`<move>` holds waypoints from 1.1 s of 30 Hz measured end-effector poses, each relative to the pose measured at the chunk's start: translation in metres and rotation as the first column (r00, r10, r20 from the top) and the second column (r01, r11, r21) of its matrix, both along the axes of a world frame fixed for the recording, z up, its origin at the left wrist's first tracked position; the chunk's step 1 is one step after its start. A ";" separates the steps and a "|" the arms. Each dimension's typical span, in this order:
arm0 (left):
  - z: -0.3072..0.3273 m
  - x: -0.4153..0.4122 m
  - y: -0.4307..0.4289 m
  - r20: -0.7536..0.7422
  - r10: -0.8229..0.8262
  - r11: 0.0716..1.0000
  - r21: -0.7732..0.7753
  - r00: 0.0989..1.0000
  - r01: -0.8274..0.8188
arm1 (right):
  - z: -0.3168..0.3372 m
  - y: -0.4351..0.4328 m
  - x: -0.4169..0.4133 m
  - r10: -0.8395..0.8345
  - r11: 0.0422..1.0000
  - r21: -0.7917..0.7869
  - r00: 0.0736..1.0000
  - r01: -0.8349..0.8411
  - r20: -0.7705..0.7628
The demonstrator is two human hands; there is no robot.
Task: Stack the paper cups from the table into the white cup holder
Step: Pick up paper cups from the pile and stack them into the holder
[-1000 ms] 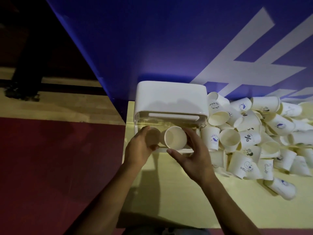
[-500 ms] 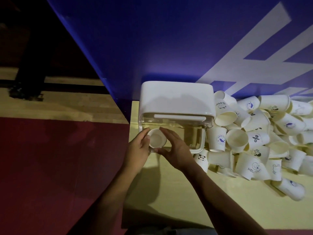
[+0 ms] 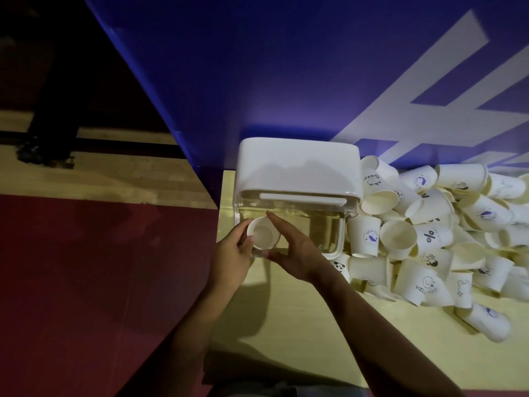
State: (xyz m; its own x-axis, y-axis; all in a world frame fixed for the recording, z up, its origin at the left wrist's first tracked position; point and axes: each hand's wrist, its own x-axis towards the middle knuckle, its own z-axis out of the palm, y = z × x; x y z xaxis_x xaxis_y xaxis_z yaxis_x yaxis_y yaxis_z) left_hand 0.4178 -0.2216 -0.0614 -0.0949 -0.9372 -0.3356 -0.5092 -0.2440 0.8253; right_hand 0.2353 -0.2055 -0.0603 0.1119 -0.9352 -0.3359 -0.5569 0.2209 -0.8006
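The white cup holder (image 3: 297, 170) stands at the table's back left, against the blue wall, with a white top and a clear front. A white paper cup (image 3: 262, 234) sits at the holder's left front corner, mouth towards me. My left hand (image 3: 232, 255) grips the cup's left side with thumb and fingers. My right hand (image 3: 294, 247) is at the cup's right side, fingers spread and touching its rim. A large pile of paper cups (image 3: 435, 233) lies to the right of the holder.
The yellow table (image 3: 315, 325) ends at its left edge just beside the holder, above a red and wooden floor (image 3: 86, 253). The blue wall (image 3: 286, 67) with white stripes rises right behind the holder. One cup (image 3: 486, 322) lies apart at the pile's front.
One second ago two cups were at the holder's front, one at each hand. Now a single cup shows at the left corner, and my right hand has moved left to it.
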 end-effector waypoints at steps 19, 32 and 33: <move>0.083 -0.223 0.043 0.286 -0.579 0.736 -0.218 0.763 0.640 | 0.068 0.174 -0.147 -0.570 0.820 -0.041 0.821 0.570 0.021; 0.041 -0.305 0.024 0.692 -0.556 0.657 0.025 0.461 0.754 | 0.078 0.253 -0.285 -0.640 0.768 0.014 0.767 0.640 0.055; 0.042 -0.307 0.024 0.683 -0.551 0.669 0.017 0.480 0.743 | 0.078 0.254 -0.297 -0.639 0.769 0.021 0.767 0.639 0.058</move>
State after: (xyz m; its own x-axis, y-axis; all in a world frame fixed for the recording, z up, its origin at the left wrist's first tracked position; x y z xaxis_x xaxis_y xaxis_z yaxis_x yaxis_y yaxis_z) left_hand 0.1113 -0.1979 -0.0196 -0.5855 -0.7423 -0.3257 -0.8105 0.5292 0.2510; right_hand -0.0614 0.0489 0.0182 -0.4926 -0.7975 -0.3484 -0.2392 0.5090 -0.8269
